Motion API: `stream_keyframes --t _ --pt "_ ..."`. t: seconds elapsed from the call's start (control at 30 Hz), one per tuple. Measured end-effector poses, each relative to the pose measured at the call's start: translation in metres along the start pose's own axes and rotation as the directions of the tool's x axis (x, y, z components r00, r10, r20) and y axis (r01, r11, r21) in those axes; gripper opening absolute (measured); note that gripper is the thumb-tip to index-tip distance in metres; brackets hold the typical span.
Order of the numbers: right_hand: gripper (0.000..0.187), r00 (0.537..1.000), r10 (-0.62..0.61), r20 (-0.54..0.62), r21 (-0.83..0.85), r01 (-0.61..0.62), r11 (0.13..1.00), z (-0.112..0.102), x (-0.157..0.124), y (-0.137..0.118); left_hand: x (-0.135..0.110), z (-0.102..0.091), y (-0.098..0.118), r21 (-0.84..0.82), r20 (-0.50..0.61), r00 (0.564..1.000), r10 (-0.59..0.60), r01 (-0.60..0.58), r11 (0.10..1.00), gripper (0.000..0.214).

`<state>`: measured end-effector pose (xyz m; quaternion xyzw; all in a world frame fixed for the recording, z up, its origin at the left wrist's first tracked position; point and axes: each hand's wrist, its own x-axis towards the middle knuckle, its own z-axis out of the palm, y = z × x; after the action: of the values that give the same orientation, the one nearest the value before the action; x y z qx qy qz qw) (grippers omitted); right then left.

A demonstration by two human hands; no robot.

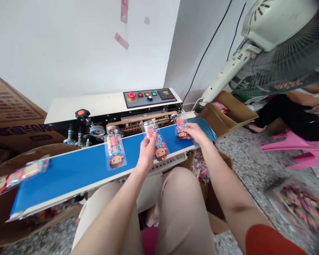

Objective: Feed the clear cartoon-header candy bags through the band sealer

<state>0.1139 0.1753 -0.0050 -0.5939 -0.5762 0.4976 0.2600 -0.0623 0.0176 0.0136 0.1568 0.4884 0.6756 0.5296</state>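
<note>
My left hand (147,150) is closed on a clear plastic packet (161,150) printed with a cartoon face, its top edge up against the sealing band of a band sealer (108,102). Farther right, my right hand (192,130) pinches a second packet (181,124) of the same kind over the blue conveyor belt (77,170). A third packet (116,156) lies on the belt left of my left hand, top edge at the sealer. At the belt's left end, another packet (18,175) hangs over the edge above a cardboard box.
Control panel (149,97) with a red knob tops the sealer. An open box (0,205) stands under the belt's left end; another box (200,166) of packets sits below right. A fan (271,53) looms upper right. Beyond are a pink stool (295,145) and another person's leg (287,117).
</note>
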Motion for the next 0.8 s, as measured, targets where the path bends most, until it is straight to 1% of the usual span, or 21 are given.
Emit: stream_keyframes --t 0.07,0.1,0.13,0.2,0.27,0.3,0.37,0.4,0.47,0.5,0.53,0.57,0.6,0.63,0.7,0.73,0.77,0.8 --pt "0.028 0.994 -0.107 -0.016 -0.018 0.107 0.994 0.004 -0.001 0.008 0.001 -0.002 -0.001 0.033 0.024 1.000 0.002 -0.003 0.999 0.042" --pt "0.031 0.990 -0.139 -0.029 -0.008 0.139 0.990 0.007 -0.001 0.012 0.001 -0.003 -0.002 0.052 0.035 0.999 0.004 -0.006 0.999 0.043" --pt "0.034 0.989 -0.146 -0.029 0.013 0.147 0.989 0.010 -0.002 0.015 0.001 -0.004 -0.003 0.071 0.043 0.999 0.010 -0.013 0.997 0.043" --pt "0.037 0.993 -0.118 0.016 0.062 0.117 0.991 0.018 -0.003 0.017 0.001 -0.005 -0.005 0.101 0.048 0.998 0.030 -0.034 0.994 0.044" --pt "0.037 0.992 -0.114 0.051 0.051 0.111 0.992 0.027 -0.006 0.011 0.001 -0.004 -0.006 0.120 0.048 0.998 0.049 -0.054 0.991 0.044" --pt "0.037 0.989 -0.141 0.047 0.017 0.140 0.990 0.032 -0.011 0.006 0.001 -0.004 -0.006 0.125 0.041 0.997 0.059 -0.063 0.990 0.044" --pt "0.037 0.971 -0.236 0.039 -0.040 0.237 0.971 0.042 -0.027 -0.007 0.000 -0.003 -0.004 0.141 0.018 0.996 0.090 -0.091 0.986 0.044" --pt "0.038 0.959 -0.273 0.074 -0.026 0.275 0.961 0.048 -0.039 -0.012 0.000 -0.003 -0.003 0.158 0.010 0.993 0.116 -0.116 0.981 0.045" --pt "0.041 0.920 -0.314 0.234 0.108 0.296 0.949 0.060 -0.067 -0.019 0.000 -0.003 -0.001 0.219 0.011 0.982 0.189 -0.187 0.958 0.044" --pt "0.041 0.892 -0.329 0.311 0.200 0.277 0.940 0.066 -0.080 -0.019 0.000 -0.003 0.000 0.256 0.023 0.974 0.225 -0.224 0.940 0.043" --pt "0.041 0.869 -0.339 0.361 0.283 0.244 0.927 0.071 -0.092 -0.017 0.000 -0.004 0.000 0.287 0.042 0.967 0.250 -0.251 0.924 0.042" --pt "0.041 0.864 -0.341 0.371 0.351 0.209 0.913 0.074 -0.101 -0.015 0.000 -0.003 0.000 0.308 0.063 0.964 0.257 -0.264 0.914 0.042" --pt "0.041 0.880 -0.329 0.342 0.405 0.177 0.897 0.075 -0.105 -0.011 0.000 -0.003 0.000 0.317 0.084 0.965 0.247 -0.261 0.912 0.043" --pt "0.043 0.913 -0.297 0.280 0.451 0.148 0.880 0.072 -0.104 -0.006 -0.001 -0.003 0.000 0.317 0.100 0.970 0.224 -0.244 0.917 0.044" --pt "0.044 0.976 -0.183 0.117 0.502 0.101 0.859 0.059 -0.091 0.002 -0.001 -0.002 0.000 0.306 0.112 0.980 0.166 -0.193 0.932 0.048" --pt "0.044 0.993 -0.111 0.036 0.497 0.078 0.864 0.048 -0.079 0.005 -0.001 -0.002 0.000 0.303 0.107 0.984 0.142 -0.168 0.938 0.050" --pt "0.042 0.998 -0.041 -0.039 0.468 0.054 0.882 0.036 -0.065 0.006 -0.001 -0.002 0.000 0.303 0.100 0.988 0.120 -0.145 0.942 0.052" --pt "0.040 0.997 0.027 -0.078 0.407 0.007 0.913 0.024 -0.051 0.007 -0.002 -0.002 0.000 0.306 0.092 0.991 0.103 -0.126 0.944 0.053"
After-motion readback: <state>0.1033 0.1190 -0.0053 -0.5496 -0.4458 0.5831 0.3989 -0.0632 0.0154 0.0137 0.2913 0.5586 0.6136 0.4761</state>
